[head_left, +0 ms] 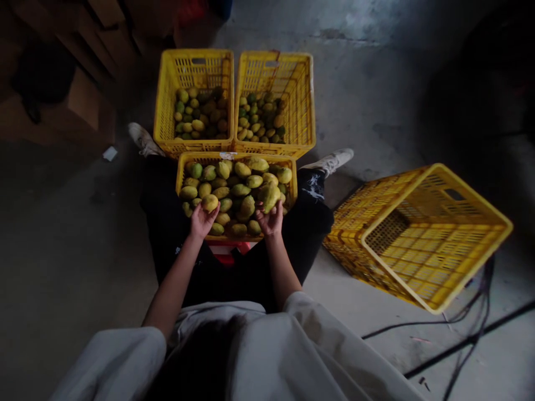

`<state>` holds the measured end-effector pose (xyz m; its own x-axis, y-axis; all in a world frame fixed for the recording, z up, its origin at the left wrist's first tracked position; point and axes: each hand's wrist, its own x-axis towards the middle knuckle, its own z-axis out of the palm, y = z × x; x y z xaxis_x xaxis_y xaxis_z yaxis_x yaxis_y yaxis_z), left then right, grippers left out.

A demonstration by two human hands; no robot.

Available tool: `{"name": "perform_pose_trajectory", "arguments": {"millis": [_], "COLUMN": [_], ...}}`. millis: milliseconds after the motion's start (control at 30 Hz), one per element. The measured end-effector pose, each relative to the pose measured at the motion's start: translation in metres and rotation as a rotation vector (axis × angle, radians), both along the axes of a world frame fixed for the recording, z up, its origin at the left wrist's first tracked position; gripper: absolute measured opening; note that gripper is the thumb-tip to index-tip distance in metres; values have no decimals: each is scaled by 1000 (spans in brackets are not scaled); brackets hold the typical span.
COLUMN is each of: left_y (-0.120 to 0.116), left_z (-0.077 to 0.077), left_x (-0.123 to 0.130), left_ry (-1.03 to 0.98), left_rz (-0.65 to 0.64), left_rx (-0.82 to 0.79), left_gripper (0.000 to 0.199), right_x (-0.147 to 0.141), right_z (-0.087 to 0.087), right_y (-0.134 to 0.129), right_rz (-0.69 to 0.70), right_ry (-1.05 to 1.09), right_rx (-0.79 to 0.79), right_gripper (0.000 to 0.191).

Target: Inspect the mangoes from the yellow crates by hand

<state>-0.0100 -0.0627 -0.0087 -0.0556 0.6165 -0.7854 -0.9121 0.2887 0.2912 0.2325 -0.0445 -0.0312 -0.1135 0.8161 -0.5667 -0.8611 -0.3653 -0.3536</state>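
My left hand (203, 221) holds a small yellow fruit (209, 203) over the left part of a yellow crate (181, 177) full of yellow-green fruits. On the right, my right hand (271, 219) has its fingers around a larger, knobbly yellow-green fruit (268, 196), above the same crate. This crate sits between my legs. Behind it stand two more yellow crates side by side: the back left crate (157, 106) and the back right crate (311, 106), both partly filled with smaller green and yellow fruits.
A yellow crate (418, 301) stands tilted at the right, its inside showing no fruit. Black cables (472, 338) lie on the floor at the lower right. Cardboard boxes (86, 100) are stacked at the upper left. My shoes flank the crates.
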Motion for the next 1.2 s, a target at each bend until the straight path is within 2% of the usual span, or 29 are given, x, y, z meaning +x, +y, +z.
{"name": "perform_pose_trajectory", "arguments": {"millis": [100, 233, 333, 567, 633, 733, 833, 933, 1200], "left_y": [-1, -2, -1, 1, 1, 1, 2, 2, 1], "left_z": [-2, -3, -1, 6, 9, 12, 15, 16, 11], "left_x": [-1, -2, 0, 5, 5, 5, 6, 6, 6], "left_ry": [4, 22, 24, 1, -11, -30, -37, -24, 2], "left_rz": [19, 32, -8, -32, -57, -86, -99, -97, -122], "left_rx": [-15, 2, 1, -41, -44, -38, -32, -26, -70], "left_gripper": [35, 36, 35, 34, 37, 41, 45, 45, 33], "right_x": [-4, -4, -2, 5, 6, 4, -1, -3, -8], "right_z": [2, 1, -1, -6, -7, -5, -1, 2, 7], "right_y": [-1, -1, -2, -5, -6, -4, -2, -1, -4], "right_rz": [-109, -59, -12, -81, -75, -67, -80, -79, 20], "right_ry": [-5, -33, -45, 83, 100, 132, 167, 150, 9], "right_rx": [-22, -53, -21, 115, 127, 89, -1, -31, 46], "right_gripper": [35, 52, 59, 57, 50, 34, 33, 33, 32]}}
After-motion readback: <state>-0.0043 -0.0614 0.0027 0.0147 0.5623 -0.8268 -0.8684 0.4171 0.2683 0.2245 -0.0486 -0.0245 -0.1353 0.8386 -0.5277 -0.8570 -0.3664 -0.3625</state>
